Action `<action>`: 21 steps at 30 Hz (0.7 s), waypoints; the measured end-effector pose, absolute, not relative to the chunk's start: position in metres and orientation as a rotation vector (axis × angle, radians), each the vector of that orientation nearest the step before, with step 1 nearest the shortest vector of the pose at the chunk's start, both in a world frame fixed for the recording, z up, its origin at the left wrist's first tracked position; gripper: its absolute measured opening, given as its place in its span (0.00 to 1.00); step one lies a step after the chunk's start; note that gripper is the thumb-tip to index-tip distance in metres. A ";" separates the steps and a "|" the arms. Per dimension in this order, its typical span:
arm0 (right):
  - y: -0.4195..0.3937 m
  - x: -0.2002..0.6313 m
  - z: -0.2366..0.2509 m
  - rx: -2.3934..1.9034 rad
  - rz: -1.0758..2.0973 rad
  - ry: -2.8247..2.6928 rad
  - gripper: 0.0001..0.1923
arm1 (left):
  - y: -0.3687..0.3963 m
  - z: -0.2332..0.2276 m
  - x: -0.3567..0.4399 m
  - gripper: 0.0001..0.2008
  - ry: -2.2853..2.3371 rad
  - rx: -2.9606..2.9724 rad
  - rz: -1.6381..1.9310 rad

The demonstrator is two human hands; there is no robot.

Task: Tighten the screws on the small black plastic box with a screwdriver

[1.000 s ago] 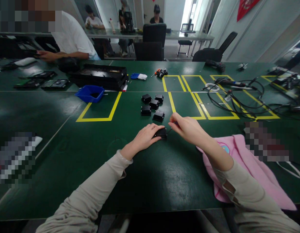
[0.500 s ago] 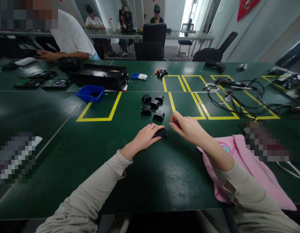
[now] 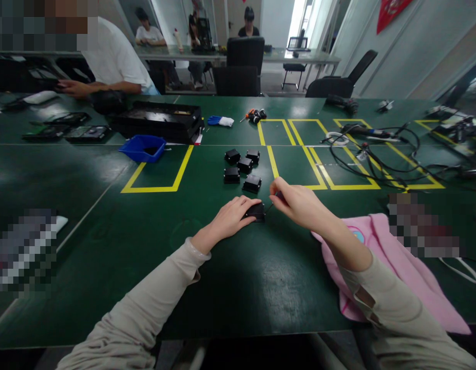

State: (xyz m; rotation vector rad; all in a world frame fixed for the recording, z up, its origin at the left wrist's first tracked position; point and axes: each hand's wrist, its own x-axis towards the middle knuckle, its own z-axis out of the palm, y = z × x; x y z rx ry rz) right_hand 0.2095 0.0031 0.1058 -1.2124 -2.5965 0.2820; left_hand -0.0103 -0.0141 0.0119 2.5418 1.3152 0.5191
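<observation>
Black box (image 3: 256, 209); left hand (image 3: 233, 215) atop

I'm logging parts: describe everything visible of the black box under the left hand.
The black box looks blocky, plastic or metal, with bright spots at its right end. It lies on the green table. The left hand grips and covers its left part; a thin tool in the right hand points at its right, contact unclear.

dark, smooth, low sheen, plastic or coated metal (cannot tell which) on nearest box (image 3: 256, 211) | same dark finish on five boxes (image 3: 245, 165) beyond | smooth, glossy, reflective on green counter (image 3: 261, 282) | matt on yellow tape (image 3: 156, 189) | smooth plastic-looking on blue bin (image 3: 156, 154) | soft, matt fabric on pink cloth (image 3: 376, 241) | creased, matt cloth on beige sleeves (image 3: 156, 298)
</observation>
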 end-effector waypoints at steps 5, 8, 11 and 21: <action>0.004 0.209 0.105 -1.235 0.256 -2.609 0.13 | -0.014 0.011 -0.011 0.23 1.328 2.540 0.519; 0.005 0.209 0.105 -1.251 0.253 -2.614 0.13 | -0.014 0.011 -0.011 0.23 1.323 2.536 0.519; 0.005 0.209 0.105 -1.236 0.269 -2.608 0.11 | -0.014 0.012 -0.011 0.23 1.317 2.535 0.521; 0.004 0.209 0.105 -1.235 0.281 -2.602 0.11 | -0.014 0.012 -0.010 0.23 1.314 2.536 0.523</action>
